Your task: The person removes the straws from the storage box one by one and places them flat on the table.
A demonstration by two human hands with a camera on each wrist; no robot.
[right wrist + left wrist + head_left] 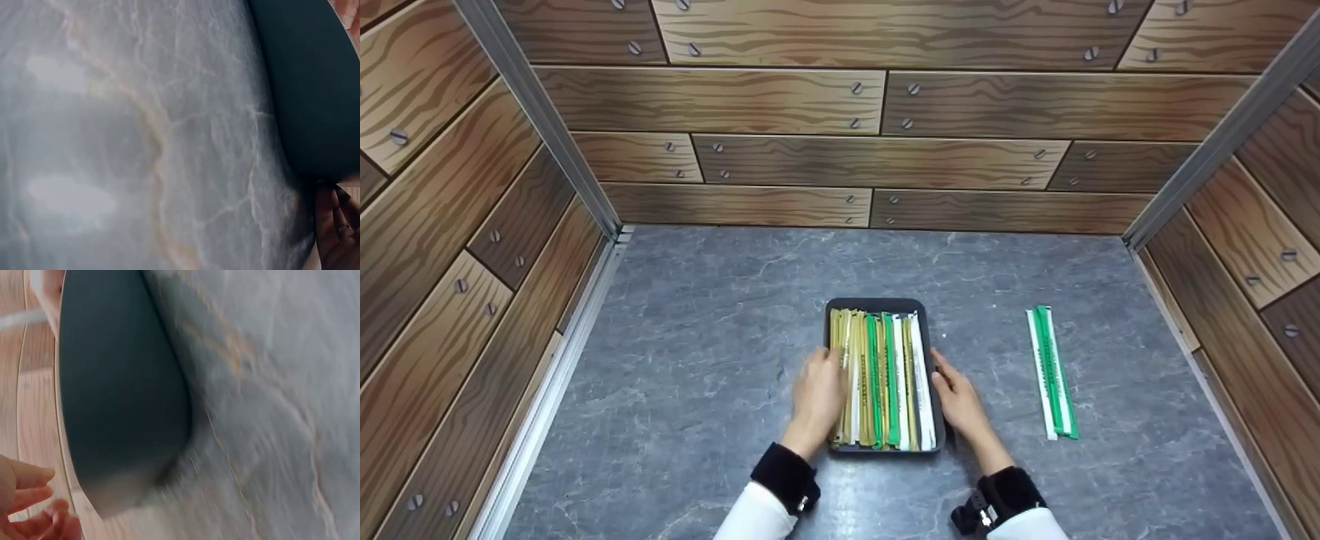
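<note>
A dark rectangular tray filled with slim wrapped sticks in gold, green and white lies between my hands. My left hand is at its left rim, partly covering the leftmost sticks. In the left wrist view, the left hand's fingers look loose and a little apart, with nothing seen between them. On the other side my right hand touches the tray's right wall with extended fingers. The right wrist view shows these fingers against the tray's corner. Their far tips are hidden.
Several more green and white wrapped sticks lie in a small bundle on the grey marbled surface, right of the tray. Wood-patterned panels wall in the back and both sides, with metal strips along the edges.
</note>
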